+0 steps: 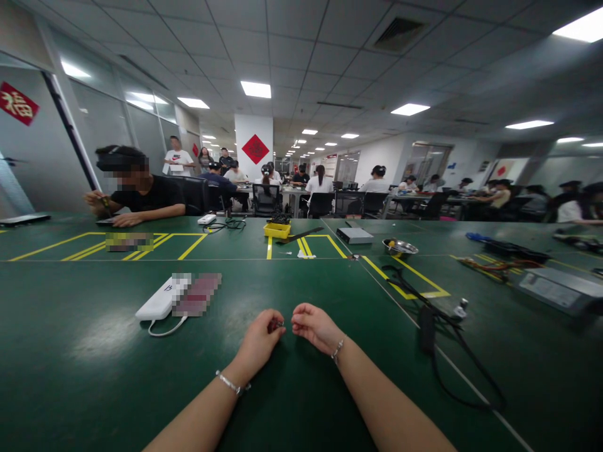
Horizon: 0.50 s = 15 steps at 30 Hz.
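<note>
My left hand is over the green table, its thumb and fingers drawn into a pinch. A tiny shiny bit shows at those fingertips, too small to name. Just to the right, my right hand has its thumb and fingertips pressed together. Whatever lies between them, if anything, is hidden. A narrow gap separates the two hands, and they face each other. Each wrist wears a bracelet. Nearest on the left are a white power bank and a blurred-out flat reddish thing, with a white cable looping between them.
A black cable with an adapter lies at right, near a metal power supply box. Farther back are a metal bowl, a grey box and a yellow tray. Across the table at left sits a person.
</note>
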Tool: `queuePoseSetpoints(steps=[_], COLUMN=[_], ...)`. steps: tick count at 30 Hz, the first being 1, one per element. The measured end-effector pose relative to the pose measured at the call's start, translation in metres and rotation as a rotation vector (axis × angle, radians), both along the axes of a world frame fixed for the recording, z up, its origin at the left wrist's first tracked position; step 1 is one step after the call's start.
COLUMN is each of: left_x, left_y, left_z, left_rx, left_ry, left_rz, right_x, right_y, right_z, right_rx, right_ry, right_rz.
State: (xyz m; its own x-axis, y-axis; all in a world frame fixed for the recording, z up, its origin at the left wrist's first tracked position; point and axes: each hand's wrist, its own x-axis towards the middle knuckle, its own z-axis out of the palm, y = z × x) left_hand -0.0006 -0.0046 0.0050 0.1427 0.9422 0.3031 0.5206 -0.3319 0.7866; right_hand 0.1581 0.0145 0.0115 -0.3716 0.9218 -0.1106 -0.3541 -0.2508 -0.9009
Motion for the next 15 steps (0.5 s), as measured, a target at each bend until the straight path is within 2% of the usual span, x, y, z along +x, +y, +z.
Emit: queuePoseSetpoints(steps=[6,15], left_x=[0.0004,0.0003], left_y=[-0.0004,-0.0039], left_z=[0.0009,0.0054], left_rx=[-0.067,-0.090], left_ry=[-0.139,-0.122], left_rz=[-0.048,-0.045], right_x=[0.0004,0.0002], right_y=[0.0007,0.0034], right_z=[-0.0026,-0.0059], right_rx=[0.024,0.049], right_ry=[-0.023,-0.032], right_rz=[0.013,0.035])
